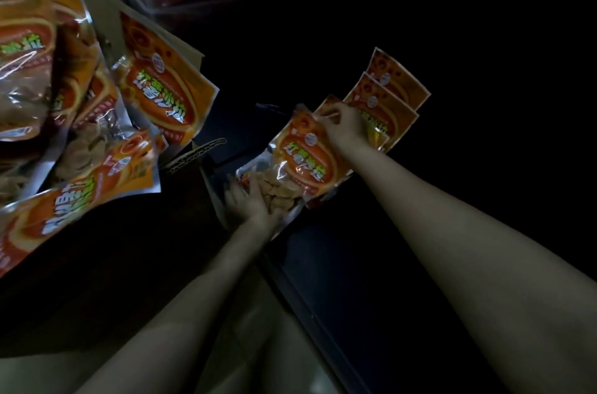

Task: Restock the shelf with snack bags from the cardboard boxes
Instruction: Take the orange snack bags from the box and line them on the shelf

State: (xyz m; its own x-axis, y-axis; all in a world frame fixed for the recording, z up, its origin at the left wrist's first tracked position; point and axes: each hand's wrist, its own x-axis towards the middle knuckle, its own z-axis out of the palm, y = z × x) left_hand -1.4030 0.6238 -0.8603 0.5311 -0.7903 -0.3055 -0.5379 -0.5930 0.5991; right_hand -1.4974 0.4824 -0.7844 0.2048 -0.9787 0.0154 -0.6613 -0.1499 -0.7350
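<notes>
**Setting one more bag into the dark shelf row**

At nine o'clock in the head view, we are looking at the cardboard box (pixel 193 154), piled with orange snack bags (pixel 161 83) that are spilling over its corrugated edge. Moving toward the centre, we are seeing the left hand (pixel 248 200) lying with its fingers spread fairly straight along the clear lower end of the held bag (pixel 297 161), steadying it rather than gripping it. Toward two o'clock from there, the right hand (pixel 342 125) is pinching the top seal of that same bag, fingers curled over the edge. The two hands are working apart, one at each end of the pack.

Further toward two o'clock, we are finding the shelved bags (pixel 394 90), a short overlapping row leaning back into the dim shelf (pixel 323 251), whose dark front lip is running down toward five o'clock. The held bag is touching the nearest of them.

We are judging the risks from here: the slick film may be slipping under the flat left hand, letting the heavy lower end slide off the lip. Pushing too hard could be toppling the leaning row backward. The poor light is also making alignment hard to check, so the label may be ending up crooked.
</notes>
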